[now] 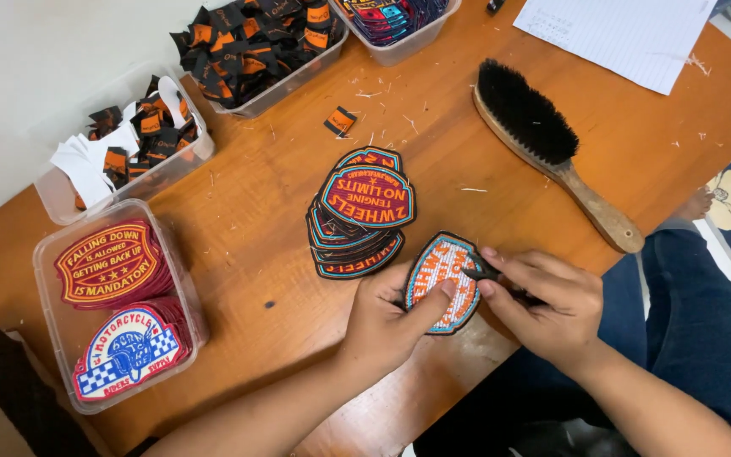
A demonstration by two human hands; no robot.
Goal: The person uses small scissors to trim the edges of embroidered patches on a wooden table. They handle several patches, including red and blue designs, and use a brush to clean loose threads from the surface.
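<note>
Embroidered patch (442,283), shield-shaped, at the table (247,245) front edge: pinched in the left hand (387,317). Right hand (543,305), at 3 o'clock of the patch, grips a small dark tool (482,273) against it. Patch stack (361,216) lies at 11 o'clock, near.

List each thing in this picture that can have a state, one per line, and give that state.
Shield-shaped embroidered patch: held over the table edge by both hands.
Left hand: gripping the patch.
Right hand: holding a small dark tool at the patch.
Stack of shield patches: piled, fanned.
Wooden black-bristled brush: lying bristles up.
Clear plastic tub: open, holding patches.
</note>
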